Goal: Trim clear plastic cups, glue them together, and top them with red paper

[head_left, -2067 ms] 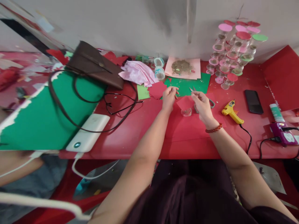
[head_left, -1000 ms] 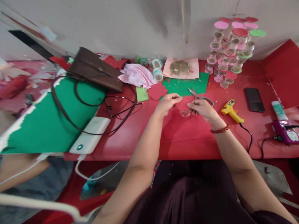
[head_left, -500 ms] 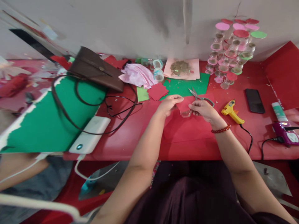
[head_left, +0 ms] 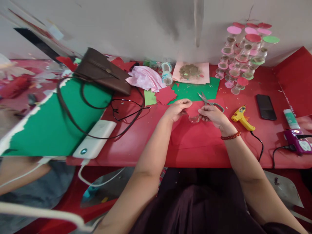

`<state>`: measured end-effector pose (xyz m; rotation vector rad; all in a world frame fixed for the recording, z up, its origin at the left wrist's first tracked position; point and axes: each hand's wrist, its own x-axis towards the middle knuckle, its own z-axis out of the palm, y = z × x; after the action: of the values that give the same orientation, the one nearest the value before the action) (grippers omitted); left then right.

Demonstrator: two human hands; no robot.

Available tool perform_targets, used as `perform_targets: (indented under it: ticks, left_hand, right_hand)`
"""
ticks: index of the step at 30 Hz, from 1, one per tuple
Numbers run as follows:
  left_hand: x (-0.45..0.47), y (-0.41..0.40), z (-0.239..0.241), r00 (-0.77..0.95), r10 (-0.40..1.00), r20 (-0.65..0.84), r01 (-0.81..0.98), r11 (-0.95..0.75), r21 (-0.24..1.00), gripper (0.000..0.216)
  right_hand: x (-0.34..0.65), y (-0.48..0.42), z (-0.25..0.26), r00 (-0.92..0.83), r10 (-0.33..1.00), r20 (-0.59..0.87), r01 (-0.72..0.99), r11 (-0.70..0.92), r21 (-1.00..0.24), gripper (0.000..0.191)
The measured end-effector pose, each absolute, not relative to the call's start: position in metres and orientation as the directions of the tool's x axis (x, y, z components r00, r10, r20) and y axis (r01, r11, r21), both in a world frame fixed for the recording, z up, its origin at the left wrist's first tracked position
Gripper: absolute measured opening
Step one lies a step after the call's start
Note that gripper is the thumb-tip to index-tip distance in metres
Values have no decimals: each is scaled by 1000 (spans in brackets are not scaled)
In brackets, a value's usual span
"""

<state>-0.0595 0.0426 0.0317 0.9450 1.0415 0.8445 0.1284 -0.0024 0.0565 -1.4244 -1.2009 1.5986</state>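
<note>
A small piece of red paper [head_left: 193,108] is held up between my two hands above the table. My left hand [head_left: 178,109] pinches its left edge with thumb and fingers. At the paper's right side, my right hand [head_left: 211,113], with a beaded bracelet at the wrist, is closed on it too. A clear round plastic rim [head_left: 194,120] shows just below the paper; which fingers support it is hidden. Under both hands lies a larger red sheet [head_left: 195,135]. Grey-handled scissors [head_left: 214,106] rest partly open just behind my right hand.
To the right are a yellow glue gun [head_left: 242,117], a black phone [head_left: 266,107] and a purple power adapter [head_left: 297,143]. Stacked clear cups with coloured discs [head_left: 242,58] stand behind. A brown bag [head_left: 103,71], eyeglasses [head_left: 129,113] and a white power bank [head_left: 95,139] lie left.
The view has shifted slightly. Both hands keep their grip on the red paper, which looks turned a little, its lower edge sitting over the clear rim.
</note>
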Motion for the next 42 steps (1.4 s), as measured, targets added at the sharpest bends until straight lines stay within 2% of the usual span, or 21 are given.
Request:
perform_targets:
  ticks: [4, 7, 10, 13, 15, 18, 25, 29, 32, 35, 39, 42]
  left_hand:
    - [-62, 46, 32, 196, 934, -298, -134, 326, 936, 17]
    - [-72, 55, 31, -84, 976, -199, -120, 189, 975, 24]
    - [-89, 66, 28, -395, 916, -71, -69, 48, 996, 22]
    - [-105, 74, 25, -527, 849, -47, -47, 26, 999, 18]
    - [-108, 75, 23, -523, 852, -25, -16, 19, 1000, 16]
    - [-103, 73, 21, -412, 911, 1, 48, 21, 999, 14]
    - [-87, 66, 17, -184, 983, 29, 145, -2, 989, 11]
    - [-83, 63, 18, -118, 993, 13, 152, 5, 988, 14]
    - [-80, 61, 20, -101, 995, 17, 151, -2, 989, 15]
    - [-78, 59, 20, -113, 993, 41, 172, -21, 985, 19]
    - [-77, 59, 18, -116, 993, 35, 212, -10, 977, 26]
    - [-76, 60, 17, -90, 995, 43, 223, -22, 975, 15]
  right_hand:
    - [132, -2, 53, -166, 941, -294, 87, -283, -955, 35]
    - [136, 0, 50, -172, 955, -243, 39, -239, -970, 46]
    - [139, 1, 48, -205, 954, -219, 3, -223, -975, 52]
    - [140, 2, 45, -213, 950, -227, 12, -230, -973, 54]
    - [139, 3, 43, -206, 950, -235, 48, -230, -972, 53]
    - [140, 5, 41, -171, 960, -224, 128, -203, -971, 50]
    - [147, 6, 45, -64, 994, -92, 257, -73, -964, 56]
    - [147, 10, 47, 111, 986, -125, 113, -137, -984, 54]
    - [146, 13, 44, 102, 967, -235, -39, -233, -972, 49]
    - [145, 14, 40, 107, 959, -262, -64, -256, -964, 33]
    - [147, 17, 31, 179, 964, -195, -1, -198, -980, 29]
    - [153, 21, 27, 249, 957, -153, 174, -199, -964, 27]
